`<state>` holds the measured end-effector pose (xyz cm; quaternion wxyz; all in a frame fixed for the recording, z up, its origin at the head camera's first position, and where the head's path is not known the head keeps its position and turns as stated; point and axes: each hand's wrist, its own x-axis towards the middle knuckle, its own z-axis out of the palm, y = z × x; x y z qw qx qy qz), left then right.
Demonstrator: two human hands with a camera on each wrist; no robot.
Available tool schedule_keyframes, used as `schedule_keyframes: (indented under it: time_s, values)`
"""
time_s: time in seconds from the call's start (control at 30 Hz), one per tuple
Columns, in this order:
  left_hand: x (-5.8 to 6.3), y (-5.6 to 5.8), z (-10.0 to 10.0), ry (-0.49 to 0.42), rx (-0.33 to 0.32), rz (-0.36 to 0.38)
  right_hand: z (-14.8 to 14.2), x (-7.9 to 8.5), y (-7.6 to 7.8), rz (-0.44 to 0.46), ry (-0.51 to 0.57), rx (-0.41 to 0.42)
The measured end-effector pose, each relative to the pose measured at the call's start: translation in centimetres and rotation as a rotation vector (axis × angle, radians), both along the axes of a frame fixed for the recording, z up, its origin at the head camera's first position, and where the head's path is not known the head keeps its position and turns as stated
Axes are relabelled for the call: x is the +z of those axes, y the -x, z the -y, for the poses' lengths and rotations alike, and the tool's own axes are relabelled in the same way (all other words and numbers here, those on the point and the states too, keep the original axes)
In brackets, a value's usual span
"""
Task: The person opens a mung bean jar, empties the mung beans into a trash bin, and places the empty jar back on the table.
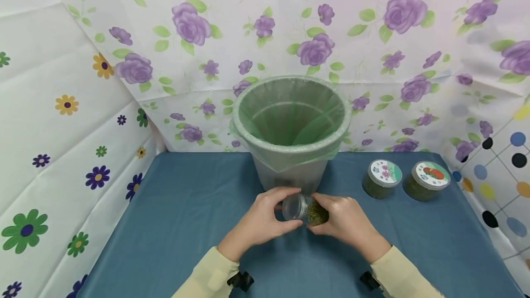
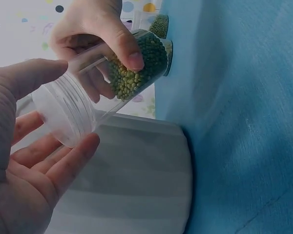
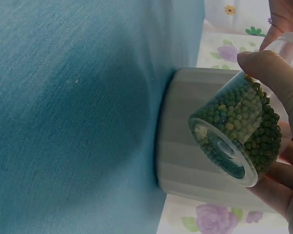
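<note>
In the lower centre of the head view, two bare hands meet over a blue cloth-covered desk (image 1: 178, 210), in front of a pale bin (image 1: 295, 176). The left hand (image 1: 265, 217) curls its thumb and fingers around the clear lid (image 1: 294, 207) of a small transparent jar (image 1: 318, 214), while the right hand (image 1: 344, 220) grasps the jar's body, thumb on one side and fingers on the other. Gripping opposite ends probably lets one hand steady the jar while the other controls the lid; whether the threads are engaged, I cannot tell. The jar is tilted, its base the lower end, which would explain why the green grains (image 3: 232, 114) gather toward the base, away from the lid. The bin stands upright at centre, its mouth facing up, with a thin green liner (image 1: 312, 128) folded over the rim, presumably so the bag stays spread. At right of the frame, near the desk's back edge, a tub with a flower-patterned label (image 1: 382, 179) and a tub with a red-patterned label (image 1: 426, 181) sit upright, lids on, seemingly set aside to leave working room. Behind everything hangs a purple-flowered sheet (image 1: 191, 23).
</note>
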<state>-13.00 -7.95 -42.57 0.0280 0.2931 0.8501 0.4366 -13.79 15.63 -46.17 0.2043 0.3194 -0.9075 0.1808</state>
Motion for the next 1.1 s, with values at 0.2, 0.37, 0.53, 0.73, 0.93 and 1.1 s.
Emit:
schedule_keyframes:
  time_s: [0.2, 0.37, 0.53, 0.73, 0.93, 1.1]
  values:
    - [0.02, -0.04, -0.17, -0.001, 0.034, 0.012, -0.05, 0.06, 0.00, -0.007, -0.001, -0.001]
    - [-0.21, -0.08, -0.45, -0.022, 0.079, 0.043, -0.08, 0.07, -0.07, -0.012, -0.005, -0.006]
    - [-0.28, -0.06, -0.72, -0.011, 0.127, 0.045, -0.07, 0.08, -0.15, -0.001, -0.017, -0.020]
    - [-0.27, 0.01, -0.92, 0.035, 0.192, 0.025, 0.05, 0.06, -0.09, 0.009, -0.018, -0.019]
    - [-0.19, -0.12, -0.94, 0.066, 0.216, 0.040, 0.07, -0.08, -0.03, 0.003, -0.023, -0.020]
    - [0.07, -0.27, -0.47, 0.044, 0.125, -0.009, 0.05, 0.15, -0.02, -0.003, -0.019, -0.022]
